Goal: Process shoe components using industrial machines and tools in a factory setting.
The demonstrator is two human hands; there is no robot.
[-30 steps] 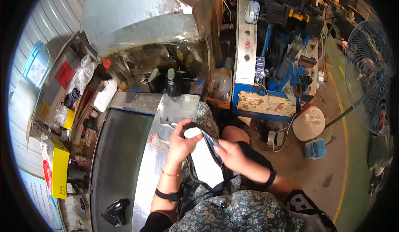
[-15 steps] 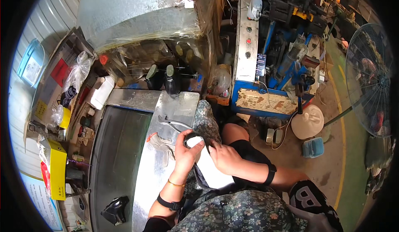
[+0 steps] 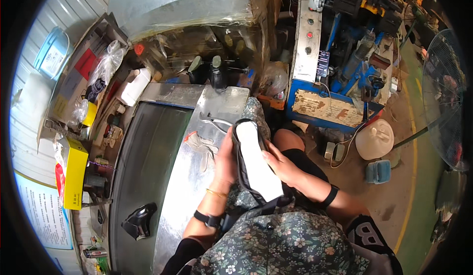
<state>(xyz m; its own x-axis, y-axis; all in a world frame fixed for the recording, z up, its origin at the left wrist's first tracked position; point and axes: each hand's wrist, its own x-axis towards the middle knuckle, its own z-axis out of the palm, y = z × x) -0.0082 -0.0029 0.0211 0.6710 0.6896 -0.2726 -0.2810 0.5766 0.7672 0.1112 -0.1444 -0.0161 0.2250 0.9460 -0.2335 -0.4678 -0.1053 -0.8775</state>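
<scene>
Over my lap, a black shoe upper [image 3: 240, 169] is held with its long white insole [image 3: 257, 160] facing up. Its black edge shows around the toe and along the left side. My left hand [image 3: 225, 164] presses along the left side, its fingertips partly hidden by the upper. On the right side, my right hand [image 3: 282, 166] grips the edge, with the thumb near the white insole. Pliers [image 3: 217, 120] rest on the metal bench just beyond my left hand, and a pale work glove [image 3: 201, 146] lies to the left of it.
Left of the metal bench [image 3: 180, 201] runs a dark belt [image 3: 148, 161] with a black shoe upper [image 3: 139, 222] on it. Two black shoes [image 3: 218, 73] stand at the bench's far end. A blue machine [image 3: 327, 110], a white jug [image 3: 374, 139] and a fan [image 3: 446, 97] are on the right.
My left hand has moved off the toe to the shoe upper's left side, uncovering the white insole's toe end. My right hand has shifted along the right edge. The whole view has shifted.
</scene>
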